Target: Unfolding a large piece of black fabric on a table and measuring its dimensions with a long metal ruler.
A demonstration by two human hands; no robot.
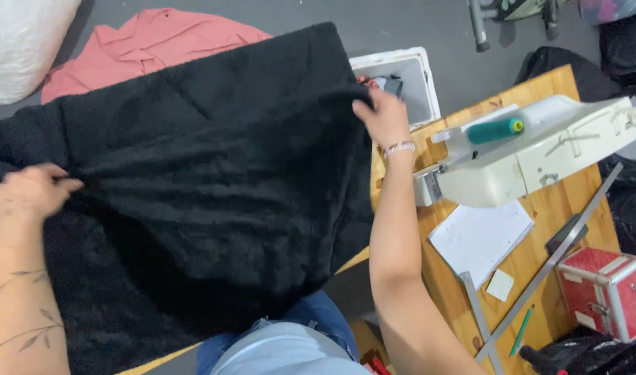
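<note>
A large piece of thick black fleece fabric (207, 180) is spread out in front of me, hanging over the wooden table's edge and my lap. My left hand (27, 196) pinches the fabric at its left side, fingers closed on a fold. My right hand (384, 117) grips the fabric's far right edge, near its upper corner, with a beaded bracelet on the wrist. The cloth is stretched between the two hands.
A white sewing machine (540, 149) with a teal thread spool (495, 130) stands on the wooden table (540, 87). Beside it lie white paper (479, 239), a long metal ruler (554, 260), a green pencil (521, 330) and a red sparkly case (606, 290). Beyond are a white bin (411, 83), pink cloth (151, 42) and a white bag (19, 42).
</note>
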